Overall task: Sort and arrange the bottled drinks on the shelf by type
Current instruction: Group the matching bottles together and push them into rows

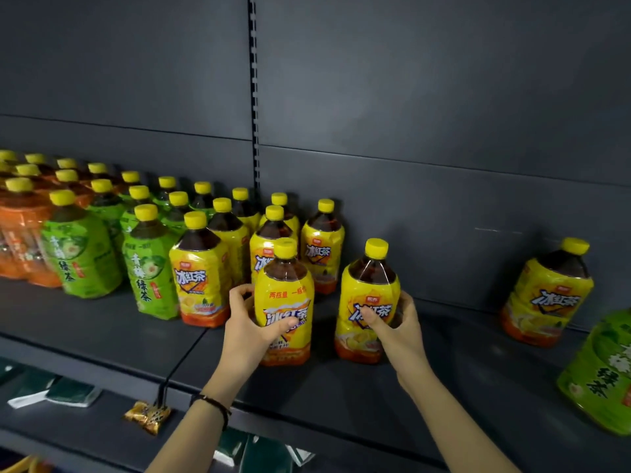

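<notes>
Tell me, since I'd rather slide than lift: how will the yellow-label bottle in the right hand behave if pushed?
Probably heavy: the yellow-label bottle looks full of dark tea to the neck. Being tall, it may tip if pushed high; the right hand grips mid-label. The glossy wrap could be slippery.

A dark grey metal shelf [341, 397] spans a shelving unit whose matte back panels [444, 80] are divided by a slotted upright [253, 80] and crossed by a horizontal seam. Soft light leaves a pale sheen on the panels. On the lower shelf [85, 435] lie dark green packets [68, 392] and a gold-wrapped packet [147, 415].
</notes>
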A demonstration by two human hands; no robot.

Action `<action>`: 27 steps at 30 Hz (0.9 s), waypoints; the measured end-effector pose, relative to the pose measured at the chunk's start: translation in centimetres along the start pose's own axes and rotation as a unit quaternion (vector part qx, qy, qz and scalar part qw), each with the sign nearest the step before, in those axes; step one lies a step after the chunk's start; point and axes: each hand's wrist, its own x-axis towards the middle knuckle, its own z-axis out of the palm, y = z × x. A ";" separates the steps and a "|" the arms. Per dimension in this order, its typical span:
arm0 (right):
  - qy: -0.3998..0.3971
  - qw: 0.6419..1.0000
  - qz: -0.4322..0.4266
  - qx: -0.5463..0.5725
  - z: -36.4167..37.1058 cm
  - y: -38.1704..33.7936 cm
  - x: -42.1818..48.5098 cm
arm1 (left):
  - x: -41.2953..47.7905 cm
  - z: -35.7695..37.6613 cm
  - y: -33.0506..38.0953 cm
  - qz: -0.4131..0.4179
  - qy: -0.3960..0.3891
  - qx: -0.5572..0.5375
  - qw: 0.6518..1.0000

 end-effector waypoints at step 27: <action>0.088 0.994 -0.014 -0.059 12.5 -0.2 4.7 | 5.2 -7.2 -4.0 0.086 0.183 0.243 0.949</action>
